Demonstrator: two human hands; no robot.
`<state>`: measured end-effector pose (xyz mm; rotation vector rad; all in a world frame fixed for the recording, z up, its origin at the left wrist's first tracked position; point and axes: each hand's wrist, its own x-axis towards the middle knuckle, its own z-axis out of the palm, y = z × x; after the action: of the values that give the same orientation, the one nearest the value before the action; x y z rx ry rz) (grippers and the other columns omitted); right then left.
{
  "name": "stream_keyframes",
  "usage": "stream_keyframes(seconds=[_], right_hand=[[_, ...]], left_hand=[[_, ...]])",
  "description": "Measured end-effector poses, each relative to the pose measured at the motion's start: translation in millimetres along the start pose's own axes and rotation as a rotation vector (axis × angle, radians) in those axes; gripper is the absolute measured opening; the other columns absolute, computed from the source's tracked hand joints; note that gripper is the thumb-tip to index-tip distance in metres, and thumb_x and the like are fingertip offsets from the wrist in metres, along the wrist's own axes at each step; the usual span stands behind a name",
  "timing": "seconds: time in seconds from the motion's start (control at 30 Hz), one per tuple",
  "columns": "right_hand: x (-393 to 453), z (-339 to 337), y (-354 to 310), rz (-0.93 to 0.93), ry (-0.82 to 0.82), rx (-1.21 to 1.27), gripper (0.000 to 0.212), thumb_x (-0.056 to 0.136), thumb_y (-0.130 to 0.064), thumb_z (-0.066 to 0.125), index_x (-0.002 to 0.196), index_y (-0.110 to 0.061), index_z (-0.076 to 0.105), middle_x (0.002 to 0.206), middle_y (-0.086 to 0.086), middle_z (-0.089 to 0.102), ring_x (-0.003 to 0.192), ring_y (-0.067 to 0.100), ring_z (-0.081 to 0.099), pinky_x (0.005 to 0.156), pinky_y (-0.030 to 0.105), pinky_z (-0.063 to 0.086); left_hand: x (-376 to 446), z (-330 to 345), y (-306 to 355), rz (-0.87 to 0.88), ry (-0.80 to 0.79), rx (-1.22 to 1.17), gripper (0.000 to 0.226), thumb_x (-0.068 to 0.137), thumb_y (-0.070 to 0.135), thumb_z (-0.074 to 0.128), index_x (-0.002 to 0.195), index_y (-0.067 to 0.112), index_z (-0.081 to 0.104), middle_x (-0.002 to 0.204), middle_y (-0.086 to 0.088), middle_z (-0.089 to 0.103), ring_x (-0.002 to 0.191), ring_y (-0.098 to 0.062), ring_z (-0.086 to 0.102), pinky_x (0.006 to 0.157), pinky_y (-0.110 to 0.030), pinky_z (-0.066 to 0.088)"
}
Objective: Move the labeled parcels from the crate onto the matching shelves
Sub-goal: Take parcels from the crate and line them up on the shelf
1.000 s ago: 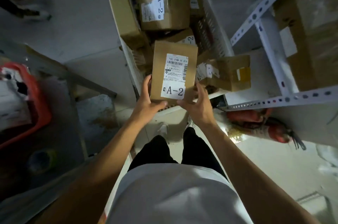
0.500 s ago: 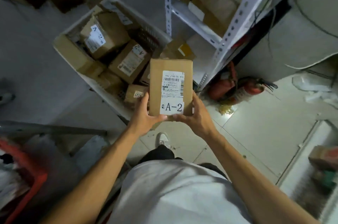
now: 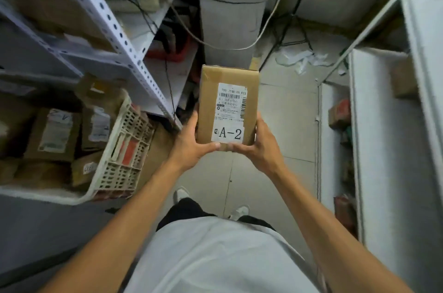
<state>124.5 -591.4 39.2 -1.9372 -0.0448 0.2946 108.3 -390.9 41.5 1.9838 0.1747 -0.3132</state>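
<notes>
A brown cardboard parcel with a white shipping label reading A-2 is held up in front of me over the tiled floor. My left hand grips its lower left edge and my right hand grips its lower right edge, thumbs on the front by the label. The white plastic crate stands at the left, with several more labeled cardboard parcels inside. A white perforated metal shelf rack rises above and behind the crate.
A second white shelf unit runs along the right, with small boxes on its lower levels. Cables hang across a white pillar straight ahead. Paper scraps litter the floor at the back. My feet stand on grey tiles.
The view has swung right: the crate went from ahead of me to my left, and the right shelf unit came into sight. Both hands kept the same hold on the A-2 parcel.
</notes>
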Motion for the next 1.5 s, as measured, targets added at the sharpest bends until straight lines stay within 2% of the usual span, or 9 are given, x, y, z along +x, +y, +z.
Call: stream_keyframes(seconds=[0.17,0.33,0.63,0.77,0.97,1.07,1.2,1.33,1.5], right_hand=[[-30.9,-90.4,21.3,0.061,0.307,-0.05,0.099,0.063,-0.043,0.092,0.143,-0.032,0.035,0.128,-0.011,0.057,0.116,0.003,0.056,0.093,0.026,0.052],[-76.2,-164.9,44.0,0.19,0.594,-0.05,0.101,0.056,-0.055,0.089,0.141,-0.03,0.04,0.132,-0.003,0.059,0.119,0.015,0.059,0.098,0.043,0.054],[-158.2,-230.3,66.6,0.418,1.009,-0.03,0.098,0.062,-0.044,0.09,0.143,-0.041,0.034,0.135,-0.007,0.058,0.119,0.012,0.059,0.096,0.037,0.055],[-173.6,-242.6,62.9,0.47,1.156,-0.024,0.091,0.065,-0.03,0.091,0.14,-0.035,0.039,0.129,-0.016,0.06,0.112,0.003,0.058,0.09,0.02,0.052],[-152.6,-251.1,57.2,0.526,1.279,-0.022,0.088,0.059,-0.041,0.085,0.135,-0.035,0.04,0.13,-0.008,0.06,0.113,0.011,0.06,0.09,0.035,0.057],[-132.9,-253.0,55.3,0.553,1.32,-0.022,0.086,0.063,-0.036,0.087,0.135,-0.031,0.04,0.131,-0.006,0.06,0.113,0.012,0.059,0.091,0.033,0.055],[-120.7,-257.5,56.6,0.588,1.374,-0.004,0.09,0.066,-0.033,0.089,0.14,-0.028,0.038,0.135,-0.006,0.058,0.116,0.012,0.057,0.092,0.028,0.052],[-126.3,-267.8,61.5,0.633,1.402,0.026,0.094,0.069,-0.032,0.088,0.145,-0.029,0.033,0.137,-0.007,0.055,0.117,0.011,0.056,0.077,0.013,0.049],[-140.0,-295.7,82.9,0.688,1.427,0.035,0.105,0.069,-0.028,0.089,0.15,-0.028,0.022,0.142,-0.002,0.052,0.124,0.016,0.054,0.091,0.027,0.052]], left_hand=[[34.1,75.9,78.0,0.183,-0.218,0.051,0.11,0.075,0.022,0.084,0.156,0.036,0.011,0.13,0.02,0.047,0.12,-0.001,0.046,0.105,-0.029,0.042],[55.4,157.3,139.8,0.319,-0.469,0.095,0.118,0.07,0.028,0.088,0.157,0.039,0.008,0.15,0.005,0.044,0.133,-0.013,0.045,0.109,-0.037,0.041],[59.3,279.2,207.7,0.505,-0.947,0.085,0.114,0.062,0.028,0.091,0.149,0.05,0.021,0.127,0.036,0.049,0.124,-0.004,0.051,0.098,-0.051,0.052],[66.3,312.1,230.4,0.586,-1.063,0.108,0.116,0.057,0.044,0.089,0.152,0.044,0.023,0.139,0.011,0.053,0.129,-0.022,0.053,0.096,-0.057,0.052],[106.9,337.1,258.3,0.67,-1.205,0.243,0.104,0.059,0.04,0.09,0.145,0.045,0.032,0.131,0.013,0.063,0.114,-0.02,0.065,0.092,-0.051,0.056],[128.8,340.9,268.9,0.708,-1.253,0.3,0.095,0.06,0.046,0.086,0.142,0.045,0.036,0.125,0.014,0.066,0.11,-0.019,0.067,0.091,-0.049,0.056],[142.6,353.0,278.7,0.812,-1.256,0.32,0.089,0.071,0.028,0.087,0.144,0.039,0.038,0.122,0.016,0.066,0.104,-0.012,0.066,0.078,-0.016,0.052],[140.3,374.6,286.4,0.845,-1.309,0.3,0.089,0.074,0.024,0.086,0.146,0.034,0.035,0.126,0.01,0.063,0.106,-0.013,0.061,0.085,-0.024,0.052],[130.6,418.0,297.7,0.867,-1.351,0.344,0.094,0.072,0.028,0.086,0.147,0.033,0.03,0.112,0.019,0.06,0.089,0.005,0.058,0.072,-0.007,0.045]])
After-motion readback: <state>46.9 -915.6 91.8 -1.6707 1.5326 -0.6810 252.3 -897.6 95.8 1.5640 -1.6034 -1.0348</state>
